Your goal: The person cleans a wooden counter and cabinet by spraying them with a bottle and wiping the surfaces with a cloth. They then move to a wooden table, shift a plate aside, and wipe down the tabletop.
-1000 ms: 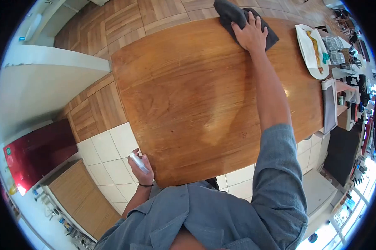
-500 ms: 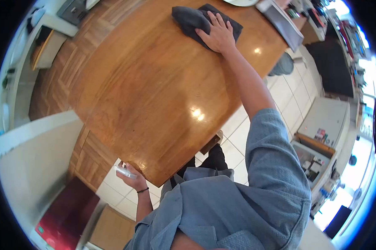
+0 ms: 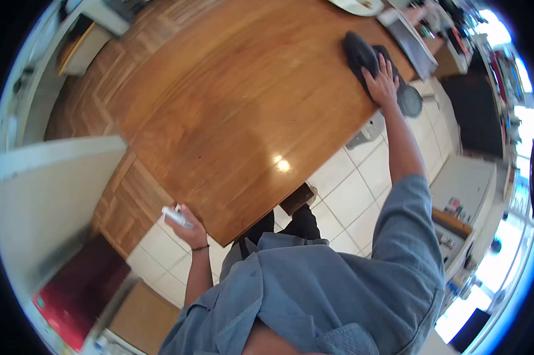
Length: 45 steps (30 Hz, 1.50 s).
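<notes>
Dark cloth under right grip

- We rest the spread fingers of our right hand on a dark cloth at the table's edge.
- Our left hand holds a small pale object beside the near corner.
- We see a white plate on the table, partly cut off.

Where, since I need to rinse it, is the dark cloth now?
In the head view, the dark cloth lies at upper right, partly under the right hand, near the edge of the wooden table.
</notes>
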Tool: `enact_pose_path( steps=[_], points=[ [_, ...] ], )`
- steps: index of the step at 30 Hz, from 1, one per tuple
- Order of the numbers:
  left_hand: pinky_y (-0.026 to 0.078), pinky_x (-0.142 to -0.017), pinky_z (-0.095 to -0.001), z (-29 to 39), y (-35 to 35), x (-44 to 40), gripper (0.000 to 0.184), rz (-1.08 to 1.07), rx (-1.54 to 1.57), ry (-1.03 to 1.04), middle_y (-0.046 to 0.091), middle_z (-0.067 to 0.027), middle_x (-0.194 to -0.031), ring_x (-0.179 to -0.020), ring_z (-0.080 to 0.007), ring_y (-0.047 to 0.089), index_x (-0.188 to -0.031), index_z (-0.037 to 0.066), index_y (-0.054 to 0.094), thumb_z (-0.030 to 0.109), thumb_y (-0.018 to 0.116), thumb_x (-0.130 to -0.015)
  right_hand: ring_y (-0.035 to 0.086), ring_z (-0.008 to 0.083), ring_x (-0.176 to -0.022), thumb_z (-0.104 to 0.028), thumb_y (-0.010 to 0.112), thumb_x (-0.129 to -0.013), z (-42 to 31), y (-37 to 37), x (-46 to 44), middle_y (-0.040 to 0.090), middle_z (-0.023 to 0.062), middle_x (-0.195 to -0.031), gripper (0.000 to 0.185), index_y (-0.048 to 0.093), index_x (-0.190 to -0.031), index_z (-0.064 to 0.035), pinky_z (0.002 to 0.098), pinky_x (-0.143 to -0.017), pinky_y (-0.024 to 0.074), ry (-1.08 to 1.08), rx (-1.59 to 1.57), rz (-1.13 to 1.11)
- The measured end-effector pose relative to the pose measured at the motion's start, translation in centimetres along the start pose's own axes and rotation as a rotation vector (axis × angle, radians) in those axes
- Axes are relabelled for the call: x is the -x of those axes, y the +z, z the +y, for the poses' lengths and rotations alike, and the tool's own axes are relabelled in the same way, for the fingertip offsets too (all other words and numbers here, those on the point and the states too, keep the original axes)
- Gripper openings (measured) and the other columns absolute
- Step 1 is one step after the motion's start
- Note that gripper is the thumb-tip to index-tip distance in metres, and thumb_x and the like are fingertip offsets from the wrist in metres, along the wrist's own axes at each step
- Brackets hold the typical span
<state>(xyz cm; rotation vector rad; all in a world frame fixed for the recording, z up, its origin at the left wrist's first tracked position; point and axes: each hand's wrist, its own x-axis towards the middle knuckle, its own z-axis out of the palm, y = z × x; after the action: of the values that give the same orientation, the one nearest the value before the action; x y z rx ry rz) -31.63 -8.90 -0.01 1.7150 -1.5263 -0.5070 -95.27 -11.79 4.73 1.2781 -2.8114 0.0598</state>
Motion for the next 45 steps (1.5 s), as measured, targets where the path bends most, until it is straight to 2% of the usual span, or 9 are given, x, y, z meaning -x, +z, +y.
enact_pose_path(
  steps=[4, 6, 8, 12, 15, 18, 30, 36, 45],
  points=[
    [0.048, -0.086, -0.0352, 1.8, -0.1, 0.0, 0.032, 0.003, -0.003, -0.086, 0.059, -0.0137, -0.107, -0.097, -0.0228, 0.059, -0.119, 0.000, 0.051, 0.024, 0.059, -0.099, 0.020, 0.0307, -0.149, -0.052, 0.053, -0.092, -8.6, -2.0, 8.0, 0.024, 0.0047, -0.161, 0.072, 0.041, -0.147, -0.0083, 0.0614, -0.115, 0.0170, -0.215, -0.111, 0.005],
    [0.048, -0.082, -0.0407, 1.0, 0.2, -0.1, 0.034, 0.024, -0.026, -0.040, 0.058, -0.0205, -0.106, -0.097, -0.0356, 0.059, -0.116, -0.001, 0.052, 0.024, 0.063, -0.095, 0.020, 0.0319, -0.149, -0.046, 0.058, -0.090, -12.7, -2.3, 12.1, 0.024, 0.0047, -0.161, 0.075, 0.038, -0.147, -0.0025, 0.0621, -0.114, 0.0183, -0.302, -0.139, -0.004],
    [0.049, -0.079, -0.0416, 2.4, -0.3, -0.5, 0.034, 0.033, -0.026, -0.042, 0.059, -0.0213, -0.104, -0.094, -0.0382, 0.061, -0.115, 0.000, 0.053, 0.023, 0.065, -0.094, 0.019, 0.0330, -0.149, -0.044, 0.060, -0.088, -17.0, -3.1, 16.6, 0.024, 0.0066, -0.161, 0.075, 0.038, -0.147, -0.0029, 0.0634, -0.114, 0.0179, -0.410, -0.142, -0.031],
    [0.050, -0.075, -0.0424, 3.1, -1.3, -0.3, 0.038, -0.053, 0.029, -0.228, 0.061, -0.0215, -0.102, -0.087, -0.0361, 0.063, -0.117, 0.000, 0.053, 0.026, 0.067, -0.093, 0.014, 0.0375, -0.149, -0.044, 0.068, -0.076, -25.2, -5.2, 27.9, 0.024, 0.0119, -0.160, 0.070, 0.056, -0.134, -0.0047, 0.0704, -0.109, 0.0149, -0.694, -0.170, -0.220],
    [0.051, -0.078, -0.0386, 1.2, -2.0, 1.5, 0.036, 0.133, 0.252, -0.204, 0.061, -0.0170, -0.104, -0.088, -0.0277, 0.064, -0.120, 0.001, 0.051, 0.023, 0.064, -0.095, 0.014, 0.0381, -0.149, -0.044, 0.068, -0.075, -29.1, -6.3, 34.9, 0.023, 0.0130, -0.161, 0.067, 0.058, -0.132, -0.0114, 0.0730, -0.106, 0.0145, -0.850, -0.204, -0.311],
    [0.050, -0.083, -0.0342, -2.3, -2.8, 4.6, 0.034, 0.318, 0.441, -0.296, 0.062, -0.0110, -0.109, -0.090, -0.0214, 0.061, -0.122, 0.000, 0.048, 0.018, 0.062, -0.096, 0.014, 0.0390, -0.149, -0.045, 0.066, -0.077, -32.0, -6.5, 34.2, 0.022, 0.0129, -0.161, 0.065, 0.057, -0.134, -0.0141, 0.0737, -0.105, 0.0157, -0.942, -0.173, -0.325],
    [0.049, -0.078, -0.0394, -10.7, -9.3, 18.9, 0.029, 0.396, 0.005, -0.736, 0.061, -0.0174, -0.109, -0.091, -0.0317, 0.062, -0.116, 0.000, 0.052, 0.014, 0.063, -0.094, 0.015, 0.0300, -0.150, -0.060, 0.045, -0.092, -57.7, -1.0, 17.1, 0.021, 0.0043, -0.162, 0.070, 0.043, -0.148, -0.0178, 0.0690, -0.111, 0.0162, -0.951, -0.074, -0.052],
    [0.050, -0.078, -0.0368, -11.3, -12.3, 24.7, 0.027, 0.433, -0.095, -0.703, 0.064, -0.0149, -0.104, -0.087, -0.0267, 0.062, -0.116, 0.004, 0.053, 0.017, 0.064, -0.095, 0.014, 0.0280, -0.151, -0.060, 0.043, -0.093, -54.7, -0.4, 19.3, 0.018, 0.0020, -0.164, 0.070, 0.040, -0.150, -0.0185, 0.0671, -0.113, 0.0153, -0.900, -0.124, -0.068],
    [0.051, -0.075, -0.0386, -10.8, -18.0, 26.8, 0.026, 0.470, -0.017, -0.598, 0.064, -0.0144, -0.104, -0.087, -0.0314, 0.065, -0.114, 0.004, 0.053, 0.013, 0.065, -0.093, 0.014, 0.0335, -0.150, -0.047, 0.054, -0.091, -33.6, -4.4, 36.4, 0.021, 0.0060, -0.162, 0.059, 0.054, -0.140, -0.0133, 0.0689, -0.110, 0.0161, -0.927, -0.143, -0.119]
  ],
)
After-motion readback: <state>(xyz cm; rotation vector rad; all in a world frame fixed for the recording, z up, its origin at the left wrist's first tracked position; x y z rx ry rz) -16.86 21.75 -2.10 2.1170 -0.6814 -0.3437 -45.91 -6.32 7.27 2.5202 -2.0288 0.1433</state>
